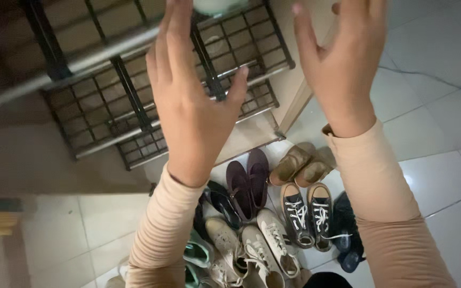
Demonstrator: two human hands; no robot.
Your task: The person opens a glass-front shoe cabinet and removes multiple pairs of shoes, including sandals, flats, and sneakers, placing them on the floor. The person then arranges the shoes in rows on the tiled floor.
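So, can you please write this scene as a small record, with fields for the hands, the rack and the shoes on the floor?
left hand: left hand raised, open, fingers spread, holds nothing
right hand: right hand raised, open, holds nothing
nearest thing: pale object at the top edge, between the hands, cut off by the frame; contact cannot be told
rack: black wire shoe rack, its visible shelves bare
shoes: pairs on the tiled floor: maroon shoes, tan shoes, dark lace-up sneakers, cream sneakers
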